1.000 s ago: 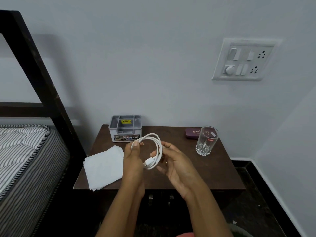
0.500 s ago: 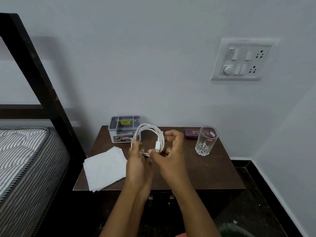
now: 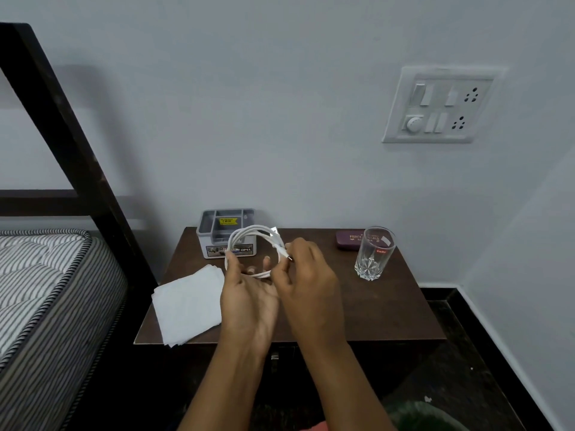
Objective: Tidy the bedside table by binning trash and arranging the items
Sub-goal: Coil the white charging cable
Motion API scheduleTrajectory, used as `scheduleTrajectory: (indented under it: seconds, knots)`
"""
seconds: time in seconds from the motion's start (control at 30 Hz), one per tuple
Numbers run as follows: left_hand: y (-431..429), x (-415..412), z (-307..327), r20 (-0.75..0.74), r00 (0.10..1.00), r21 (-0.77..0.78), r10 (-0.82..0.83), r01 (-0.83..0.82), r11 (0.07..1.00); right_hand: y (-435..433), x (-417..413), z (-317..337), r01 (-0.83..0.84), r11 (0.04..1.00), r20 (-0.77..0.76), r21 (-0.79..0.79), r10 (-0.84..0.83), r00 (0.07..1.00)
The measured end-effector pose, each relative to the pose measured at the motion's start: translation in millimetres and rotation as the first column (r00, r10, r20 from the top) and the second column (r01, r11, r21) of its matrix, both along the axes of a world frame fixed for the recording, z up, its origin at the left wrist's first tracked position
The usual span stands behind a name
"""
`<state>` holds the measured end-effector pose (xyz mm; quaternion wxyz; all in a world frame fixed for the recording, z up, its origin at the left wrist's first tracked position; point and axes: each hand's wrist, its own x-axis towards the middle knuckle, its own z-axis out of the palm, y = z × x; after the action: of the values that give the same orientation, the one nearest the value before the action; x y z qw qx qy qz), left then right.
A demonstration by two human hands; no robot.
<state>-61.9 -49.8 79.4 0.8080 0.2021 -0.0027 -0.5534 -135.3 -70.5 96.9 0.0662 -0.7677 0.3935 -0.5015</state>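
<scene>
A coiled white cable (image 3: 253,233) is held above the brown bedside table (image 3: 385,309). My left hand (image 3: 249,293) is palm up under the coil, its thumb and fingers curled round the loop. My right hand (image 3: 306,284) pinches the cable's plug end near the coil's right side. A stack of white tissues (image 3: 186,306) lies on the table's front left corner. A grey organiser box (image 3: 227,231) stands at the back, partly behind the coil. A clear glass (image 3: 373,253) stands at the right, with a maroon case (image 3: 350,240) behind it.
A striped mattress (image 3: 46,290) and dark bed frame (image 3: 62,119) lie left of the table. A white switchboard (image 3: 435,105) is on the wall above right. A green bin's rim (image 3: 426,415) shows at the bottom right on the dark floor.
Both hands lifted the cable coil up and away from me, toward the grey box. My right hand shifted from supporting the coil to pinching the plug end.
</scene>
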Motion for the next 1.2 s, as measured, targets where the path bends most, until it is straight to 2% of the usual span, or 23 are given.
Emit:
scheduleTrajectory:
  seconds: [0.1,0.17,0.23,0.37,0.43,0.5,0.57,0.63,0.73,0.9,1.2]
  knots:
    - [1.9,12.8,2.3,-0.077,0.993,-0.049,0.087,-0.091,0.995,-2.1,-3.1,-1.8,0.022,0.999,-0.021,-0.04,-0.023,1.0]
    - [4.2,27.2,4.1,-0.1,0.977,-0.063,0.19,-0.197,0.978,-4.5,-8.1,-3.3,0.001,0.999,0.063,0.054,-0.005,0.998]
    - [5.6,30.6,4.9,-0.034,0.975,-0.069,0.218,-0.22,0.973,-5.8,-10.1,-4.8,-0.104,0.969,0.228,0.226,0.051,0.972]
    - [2.9,7.7,3.5,0.147,0.982,-0.038,0.116,-0.112,0.993,-3.9,-1.2,-10.3,-0.325,0.831,0.426,0.452,0.119,0.897]
    - [4.5,-6.8,4.5,0.196,0.981,0.02,0.002,-0.006,1.0,-3.5,2.3,-12.1,-0.306,0.822,0.412,0.48,0.097,0.906]
    - [5.2,-16.7,4.1,0.23,0.969,0.06,-0.09,0.078,0.995,-4.6,1.2,-10.9,-0.191,0.874,0.371,0.447,0.014,0.928]
    - [4.2,-20.7,1.8,0.282,0.953,0.078,-0.108,0.089,0.993,-9.8,-4.2,-10.2,-0.073,0.918,0.359,0.39,-0.079,0.93]
    - [1.8,-19.3,0.6,0.374,0.92,0.143,-0.119,0.069,0.987,-16.7,-13.2,-11.5,-0.039,0.928,0.354,0.371,-0.103,0.929]
    - [0.6,-9.5,1.2,0.463,0.874,0.229,-0.15,0.046,0.972,-23.7,-25.9,-14.4,-0.109,0.924,0.355,0.368,-0.031,0.934]
    - [4.7,3.8,6.0,0.528,0.808,0.26,-0.261,0.139,0.955,-31.2,-30.8,-18.6,-0.296,0.878,0.34,0.377,0.166,0.926]
    - [3.3,-4.2,1.9,0.481,0.864,0.204,-0.145,0.051,0.978,-24.7,-20.4,-23.1,-0.33,0.857,0.271,0.395,0.235,0.933]
